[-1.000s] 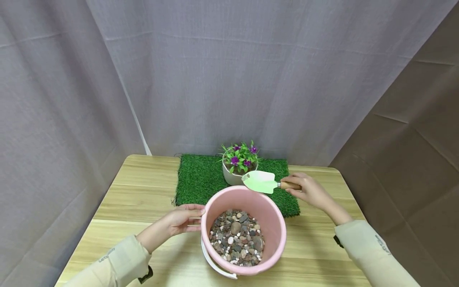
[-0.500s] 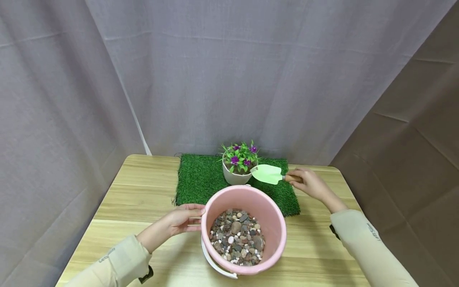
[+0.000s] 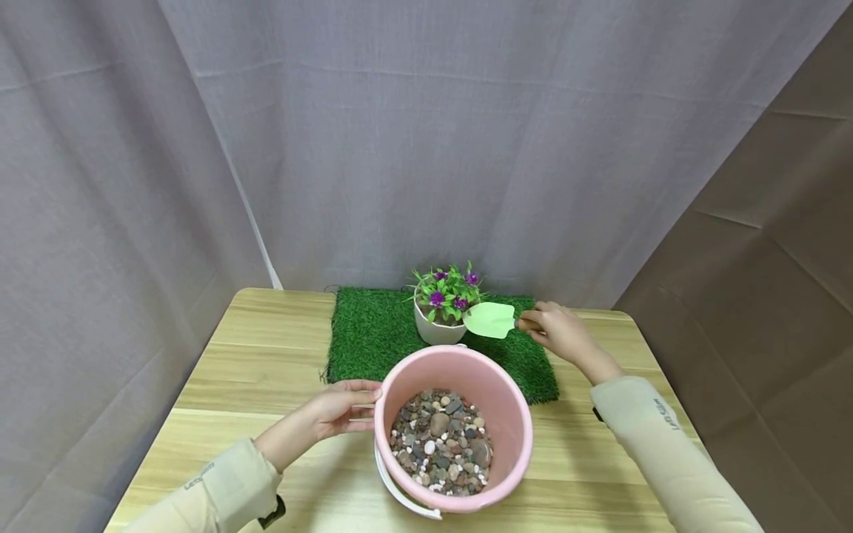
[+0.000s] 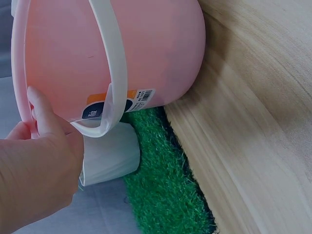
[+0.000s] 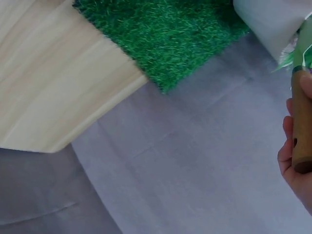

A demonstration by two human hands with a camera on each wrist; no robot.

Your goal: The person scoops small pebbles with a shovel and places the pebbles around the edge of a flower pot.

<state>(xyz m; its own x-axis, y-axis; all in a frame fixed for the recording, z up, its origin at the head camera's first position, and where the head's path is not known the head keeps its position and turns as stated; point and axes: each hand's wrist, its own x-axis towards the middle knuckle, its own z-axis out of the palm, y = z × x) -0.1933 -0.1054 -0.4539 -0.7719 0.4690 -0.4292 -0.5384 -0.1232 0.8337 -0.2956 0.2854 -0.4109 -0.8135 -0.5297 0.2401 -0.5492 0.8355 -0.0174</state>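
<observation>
In the head view, a pink bucket [image 3: 506, 414] holds pebbles [image 3: 440, 444] of mixed colours. The left hand [image 3: 343, 411] grips the bucket's left rim, thumb on one side and fingers on the other, as the left wrist view also shows. The right hand [image 3: 563, 333] holds a garden trowel [image 3: 492, 320] by its wooden handle [image 5: 303, 126]. The trowel's pale green blade points left, its tip at the right rim of a white flowerpot [image 3: 436, 333]. Purple flowers [image 3: 437, 298] with green leaves stand in the pot. A little dirt or pebble shows near the blade tip.
A green artificial turf mat [image 3: 363, 333] lies under the flowerpot, behind the bucket. The bucket's white handle [image 4: 114, 53] hangs down its outer left side. The wooden table [image 3: 266, 348] ends at a grey curtain [image 3: 426, 148] behind.
The trowel has moved from over the bucket's back rim up and away to the flowerpot's right rim, then slightly left. The left hand and bucket have stayed in place.
</observation>
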